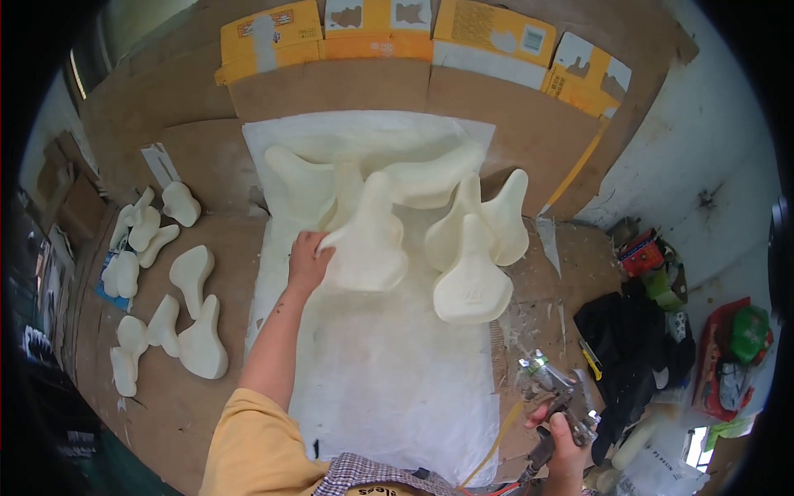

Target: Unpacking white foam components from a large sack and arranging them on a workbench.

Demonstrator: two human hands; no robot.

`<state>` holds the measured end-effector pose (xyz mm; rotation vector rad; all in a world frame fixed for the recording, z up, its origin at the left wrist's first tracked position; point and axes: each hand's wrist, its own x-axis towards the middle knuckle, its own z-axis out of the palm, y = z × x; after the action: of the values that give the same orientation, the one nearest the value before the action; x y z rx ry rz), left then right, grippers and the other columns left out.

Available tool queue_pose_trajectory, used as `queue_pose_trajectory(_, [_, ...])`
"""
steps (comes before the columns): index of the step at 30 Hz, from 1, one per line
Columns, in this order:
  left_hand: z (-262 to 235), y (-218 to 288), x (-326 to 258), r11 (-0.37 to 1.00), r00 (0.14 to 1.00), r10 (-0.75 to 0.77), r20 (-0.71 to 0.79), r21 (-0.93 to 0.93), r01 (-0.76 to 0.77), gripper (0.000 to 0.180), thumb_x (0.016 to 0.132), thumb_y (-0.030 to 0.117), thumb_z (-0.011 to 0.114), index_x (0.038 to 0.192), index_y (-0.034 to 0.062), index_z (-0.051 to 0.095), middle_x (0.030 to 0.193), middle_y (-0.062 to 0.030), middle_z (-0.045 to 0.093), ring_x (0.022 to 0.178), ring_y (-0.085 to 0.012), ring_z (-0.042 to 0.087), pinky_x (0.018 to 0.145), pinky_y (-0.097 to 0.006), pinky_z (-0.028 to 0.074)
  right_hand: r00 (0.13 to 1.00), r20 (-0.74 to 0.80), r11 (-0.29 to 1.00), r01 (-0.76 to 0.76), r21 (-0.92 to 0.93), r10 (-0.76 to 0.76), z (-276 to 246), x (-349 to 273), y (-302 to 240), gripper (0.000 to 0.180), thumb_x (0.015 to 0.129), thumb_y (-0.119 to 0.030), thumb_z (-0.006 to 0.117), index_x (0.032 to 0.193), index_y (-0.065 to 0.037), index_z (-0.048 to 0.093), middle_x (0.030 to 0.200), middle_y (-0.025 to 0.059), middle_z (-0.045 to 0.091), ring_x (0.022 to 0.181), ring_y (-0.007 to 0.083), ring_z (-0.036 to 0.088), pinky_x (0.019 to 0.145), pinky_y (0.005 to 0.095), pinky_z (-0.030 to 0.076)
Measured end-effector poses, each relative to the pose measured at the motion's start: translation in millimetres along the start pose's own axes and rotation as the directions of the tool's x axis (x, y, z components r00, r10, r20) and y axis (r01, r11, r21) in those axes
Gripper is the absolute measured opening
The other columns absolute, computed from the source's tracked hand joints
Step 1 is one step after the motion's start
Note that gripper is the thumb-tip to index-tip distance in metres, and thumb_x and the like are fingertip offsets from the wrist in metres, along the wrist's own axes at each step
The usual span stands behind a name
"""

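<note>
My left hand point(308, 260) reaches forward, its fingers closed on the left edge of a cream, saddle-shaped foam pad point(368, 248). That pad lies wide end toward me on a white sheet point(372, 372). At the lower right, my right hand point(566, 442) grips a metal spray gun point(556, 382) by its handle, with a hose running down from it. Behind the held pad, more cream foam pads point(434, 175) rest against the sheet's raised back. Just right of it, several others lean together, the front one point(471, 289) with its broad end nearest me.
Cardboard point(223, 331) covers the work surface; several loose foam pads point(203, 339) lie on its left. Yellow printed cardboard pieces point(496, 41) line the back. On the right are a black cloth point(620, 347), a yellow cutter knife point(590, 360) and a red container point(715, 364).
</note>
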<state>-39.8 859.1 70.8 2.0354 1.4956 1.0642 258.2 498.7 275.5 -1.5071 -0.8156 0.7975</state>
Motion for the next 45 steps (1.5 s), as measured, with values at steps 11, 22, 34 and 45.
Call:
queue_pose_trajectory(11, [99.5, 123.5, 162.2, 0.905, 0.905, 0.213, 0.369, 0.273, -0.325, 0.035, 0.076, 0.035, 0.063, 0.108, 0.0224, 0.066, 0.143, -0.0066, 0.031, 0.130, -0.0363, 0.027, 0.104, -0.047, 0.028, 0.987, 0.014, 0.987, -0.161, 0.030, 0.160, -18.1, 11.3, 28.1, 0.031, 0.088, -0.020, 0.057, 0.112, -0.002, 0.054, 0.101, 0.0089, 0.061, 0.092, 0.0209, 0.059, 0.083, 0.0311, 0.044])
queue_pose_trajectory(22, [18.4, 129.0, 131.7, 0.877, 0.908, 0.407, 0.095, 0.237, -0.418, 0.029, 0.074, 0.022, 0.068, 0.102, 0.0148, 0.066, 0.113, -0.0037, 0.054, 0.104, -0.0284, 0.050, 0.086, -0.041, 0.042, 0.962, 0.025, 0.961, -0.269, -0.058, 0.271, -6.9, 20.7, 47.7, 0.034, 0.089, -0.020, 0.057, 0.114, 0.001, 0.053, 0.102, 0.0106, 0.062, 0.092, 0.0225, 0.061, 0.083, 0.0348, 0.043])
queue_pose_trajectory(34, [-188.7, -71.8, -74.0, 0.574, 0.464, -0.780, -0.420, -0.775, 0.263, 0.084, 0.082, 0.032, 0.067, 0.144, 0.0129, 0.014, 0.144, -0.0144, 0.025, 0.130, -0.0244, 0.030, 0.106, -0.040, 0.025, 0.922, 0.341, 0.975, 0.215, -0.054, -0.185, 42.1, 2.0, -9.9, 0.050, 0.086, -0.019, 0.058, 0.126, 0.006, 0.041, 0.096, 0.0131, 0.058, 0.080, 0.0199, 0.058, 0.073, 0.0319, 0.049])
queue_pose_trajectory(45, [-7.9, -80.7, 0.6, 0.790, 0.869, -0.494, -0.024, -0.429, 0.437, 0.049, 0.077, 0.012, 0.065, 0.124, 0.0047, 0.051, 0.118, -0.0117, 0.057, 0.108, -0.0201, 0.054, 0.090, -0.030, 0.043, 0.951, 0.308, 0.970, 0.067, -0.235, 0.009, 60.6, -6.1, -2.3, 0.043, 0.084, -0.009, 0.060, 0.122, 0.006, 0.047, 0.090, 0.0084, 0.059, 0.075, 0.0151, 0.058, 0.069, 0.0281, 0.048])
